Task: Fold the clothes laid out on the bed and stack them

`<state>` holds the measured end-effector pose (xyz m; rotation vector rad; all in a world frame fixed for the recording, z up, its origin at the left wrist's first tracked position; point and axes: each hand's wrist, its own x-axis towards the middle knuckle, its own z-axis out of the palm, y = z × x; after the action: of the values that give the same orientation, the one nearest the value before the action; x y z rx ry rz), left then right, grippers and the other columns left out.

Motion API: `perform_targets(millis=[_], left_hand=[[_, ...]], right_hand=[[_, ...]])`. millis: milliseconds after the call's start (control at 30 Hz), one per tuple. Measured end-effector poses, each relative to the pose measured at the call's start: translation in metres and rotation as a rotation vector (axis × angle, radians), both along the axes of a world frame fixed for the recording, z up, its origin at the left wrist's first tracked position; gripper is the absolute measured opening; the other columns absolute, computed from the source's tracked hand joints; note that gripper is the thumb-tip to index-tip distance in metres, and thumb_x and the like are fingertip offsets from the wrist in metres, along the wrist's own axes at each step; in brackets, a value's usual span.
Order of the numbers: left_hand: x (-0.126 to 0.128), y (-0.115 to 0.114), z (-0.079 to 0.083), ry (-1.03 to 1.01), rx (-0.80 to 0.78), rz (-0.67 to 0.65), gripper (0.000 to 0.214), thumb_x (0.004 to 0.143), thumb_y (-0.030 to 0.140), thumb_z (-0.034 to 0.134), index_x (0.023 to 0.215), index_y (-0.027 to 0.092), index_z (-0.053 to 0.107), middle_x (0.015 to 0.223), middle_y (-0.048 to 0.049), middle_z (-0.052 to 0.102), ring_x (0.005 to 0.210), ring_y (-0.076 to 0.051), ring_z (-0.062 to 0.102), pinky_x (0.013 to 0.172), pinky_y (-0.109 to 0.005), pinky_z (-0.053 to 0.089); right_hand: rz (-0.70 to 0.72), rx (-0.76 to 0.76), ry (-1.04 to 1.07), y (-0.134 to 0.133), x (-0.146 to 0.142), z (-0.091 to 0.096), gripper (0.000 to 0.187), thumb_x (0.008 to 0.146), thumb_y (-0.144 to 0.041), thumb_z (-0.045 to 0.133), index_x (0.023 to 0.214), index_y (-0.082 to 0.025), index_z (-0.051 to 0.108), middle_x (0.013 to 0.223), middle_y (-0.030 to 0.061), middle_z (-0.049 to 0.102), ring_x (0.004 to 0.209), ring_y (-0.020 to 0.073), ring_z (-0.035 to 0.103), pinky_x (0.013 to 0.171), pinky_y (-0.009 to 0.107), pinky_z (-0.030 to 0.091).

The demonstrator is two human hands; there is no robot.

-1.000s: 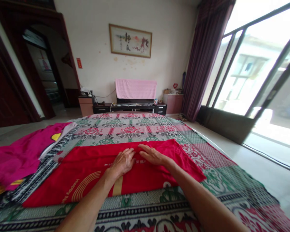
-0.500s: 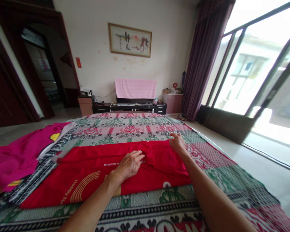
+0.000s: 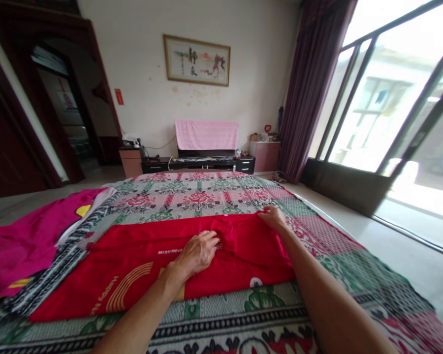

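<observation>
A red garment [image 3: 140, 246], folded into a long strip, lies across the patterned bedspread [image 3: 192, 324]. It bears gold arcs, gold lettering and small white print. My left hand [image 3: 201, 250] rests on the middle of the cloth, its fingers laid over the fabric. At the far right corner, my right hand [image 3: 275, 218] has thumb and fingers closed on the garment's edge. The fabric between the two hands is slightly wrinkled.
To the left lie a magenta garment [image 3: 33, 231] and a black-and-white patterned cloth [image 3: 64, 263]. Beyond the bed, a pink towel [image 3: 206, 133] drapes over a screen on a low black cabinet [image 3: 155, 165]. Glass doors [image 3: 376, 113] and a purple curtain [image 3: 312, 88] are at the right.
My right hand has lowered onto the far right corner and its fingers have closed on the edge. The garment's right end is spread slightly further right. My left hand has barely moved.
</observation>
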<state>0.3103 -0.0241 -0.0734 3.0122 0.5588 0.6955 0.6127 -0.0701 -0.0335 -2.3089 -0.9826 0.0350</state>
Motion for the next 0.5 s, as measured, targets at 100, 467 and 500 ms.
perform_targets(millis=[100,467,500], left_hand=[[0.0,-0.0009,-0.0004,-0.011,-0.006,0.018,0.03,0.087,0.018,0.042,0.106,0.017,0.066,0.12,-0.0106,0.063,0.111,-0.021,0.057,0.101,-0.038,0.045],[-0.0009,-0.0001,-0.0028,-0.015,-0.03,0.028,0.031,0.088,0.02,0.044,0.11,0.018,0.066,0.124,-0.0111,0.061,0.115,-0.022,0.056,0.103,-0.04,0.043],[-0.0009,-0.0002,-0.0028,-0.014,-0.03,0.028,0.031,0.088,0.02,0.044,0.11,0.018,0.066,0.124,-0.0111,0.061,0.115,-0.022,0.056,0.103,-0.04,0.043]], right_hand=[[-0.022,0.036,0.144,-0.0024,-0.002,0.0016,0.042,0.07,-0.019,0.055,0.108,-0.009,0.068,0.07,0.0057,0.067,0.063,0.0154,0.061,0.058,0.022,0.045],[0.002,-0.057,0.062,-0.0079,0.0042,0.0086,0.034,0.069,-0.022,0.06,0.1,-0.018,0.072,0.067,0.0027,0.066,0.066,0.015,0.061,0.06,0.021,0.045],[0.0,-0.099,0.02,-0.0086,0.0046,0.009,0.031,0.068,-0.019,0.06,0.095,-0.019,0.074,0.073,0.0044,0.068,0.073,0.0166,0.063,0.064,0.022,0.046]])
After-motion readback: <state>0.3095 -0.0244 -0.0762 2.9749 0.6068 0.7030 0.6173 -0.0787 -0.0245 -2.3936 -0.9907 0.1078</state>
